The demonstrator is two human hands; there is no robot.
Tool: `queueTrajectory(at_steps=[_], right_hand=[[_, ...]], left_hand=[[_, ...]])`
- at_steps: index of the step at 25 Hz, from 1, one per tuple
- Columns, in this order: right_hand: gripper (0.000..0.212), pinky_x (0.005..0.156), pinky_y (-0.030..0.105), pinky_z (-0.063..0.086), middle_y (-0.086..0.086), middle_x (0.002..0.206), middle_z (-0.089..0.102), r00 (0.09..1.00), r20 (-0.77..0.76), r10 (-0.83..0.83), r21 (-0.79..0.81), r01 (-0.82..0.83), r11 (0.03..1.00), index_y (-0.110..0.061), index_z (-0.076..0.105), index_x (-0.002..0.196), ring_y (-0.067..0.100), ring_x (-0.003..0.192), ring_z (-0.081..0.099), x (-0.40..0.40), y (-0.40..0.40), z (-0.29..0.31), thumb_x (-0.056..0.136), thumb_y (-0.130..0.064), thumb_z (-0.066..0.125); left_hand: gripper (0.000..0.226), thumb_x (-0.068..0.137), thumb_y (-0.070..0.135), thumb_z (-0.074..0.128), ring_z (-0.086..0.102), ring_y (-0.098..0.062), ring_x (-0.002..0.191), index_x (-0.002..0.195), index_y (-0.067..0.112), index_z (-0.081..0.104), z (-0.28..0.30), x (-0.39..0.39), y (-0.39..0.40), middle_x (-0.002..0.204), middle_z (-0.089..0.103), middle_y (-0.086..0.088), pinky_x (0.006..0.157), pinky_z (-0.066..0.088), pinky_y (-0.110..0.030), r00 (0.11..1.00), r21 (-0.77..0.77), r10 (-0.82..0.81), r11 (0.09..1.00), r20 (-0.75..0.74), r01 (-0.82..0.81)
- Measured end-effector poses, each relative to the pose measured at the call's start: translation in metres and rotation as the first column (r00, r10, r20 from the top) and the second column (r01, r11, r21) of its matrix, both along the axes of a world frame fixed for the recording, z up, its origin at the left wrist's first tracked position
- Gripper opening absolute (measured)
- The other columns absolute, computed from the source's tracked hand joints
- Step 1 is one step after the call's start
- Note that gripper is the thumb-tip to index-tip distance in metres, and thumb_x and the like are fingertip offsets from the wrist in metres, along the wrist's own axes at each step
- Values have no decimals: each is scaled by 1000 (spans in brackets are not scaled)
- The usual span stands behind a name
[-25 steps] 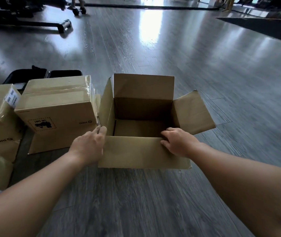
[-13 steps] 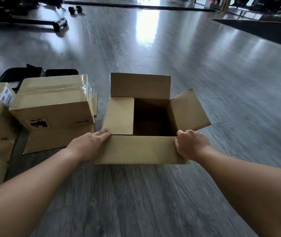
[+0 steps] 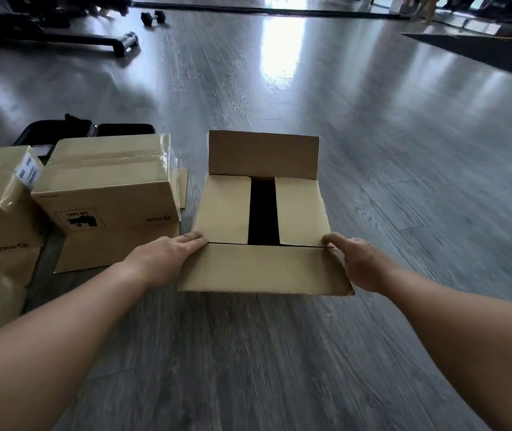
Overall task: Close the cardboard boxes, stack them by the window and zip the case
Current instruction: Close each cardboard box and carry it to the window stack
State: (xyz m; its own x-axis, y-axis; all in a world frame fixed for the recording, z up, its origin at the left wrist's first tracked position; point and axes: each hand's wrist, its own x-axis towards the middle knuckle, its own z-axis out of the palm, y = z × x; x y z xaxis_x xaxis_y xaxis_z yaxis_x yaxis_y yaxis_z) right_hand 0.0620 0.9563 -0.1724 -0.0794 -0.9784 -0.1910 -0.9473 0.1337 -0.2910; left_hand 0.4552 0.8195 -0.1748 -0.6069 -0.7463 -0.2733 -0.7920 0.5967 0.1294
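The open cardboard box (image 3: 262,213) sits on the grey floor (image 3: 373,150), just right of a taped box (image 3: 108,194). The left hand (image 3: 164,259) lies flat with straight fingers on the box's near left corner. The right hand (image 3: 357,259) curls round the near right corner. The two side flaps could spring back up if the hands let go, because the long flaps are not folded over yet. Half a second ago the right side flap stood up; now both lie flat
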Motion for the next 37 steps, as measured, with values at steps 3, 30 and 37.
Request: queueTrajectory(at_steps=[3, 30, 37], right_hand=[[61, 108, 41, 40, -25, 147, 43, 996, -30, 85, 10, -85, 996, -44, 47, 145, 21, 129, 46, -13, -4, -5, 98, -6, 51], [22, 62, 29, 43, -1, 76, 64, 981, -8, -196, -335, 182, 924, -21, 72, 93, 21, 71, 59, 41, -50, -15, 94, -22, 50], [31, 78, 40, 50, 5, 114, 57, 942, 47, -331, -258, 332, 907, -14, 62, 116, 29, 102, 59, 40, -83, -16, 93, -23, 45]], left_hand=[[84, 92, -5, 36, 33, -16, 143, 157, 43, 12, 2, 1, -1, 163, 7, 24, 113, 37, -43, 999, -12, -18, 1000, -31, 17], [58, 98, 50, 50, 45, -34, 121, 152, 43, 28, -2, -14, -1, 135, 35, -14, 100, 39, -40, 808, 261, 464, 883, -362, -390], [65, 95, 31, 64, 15, -23, 151, 154, 27, 36, -3, -23, -12, 166, 12, -2, 115, 13, -26, 836, 275, 393, 912, -384, -303]])
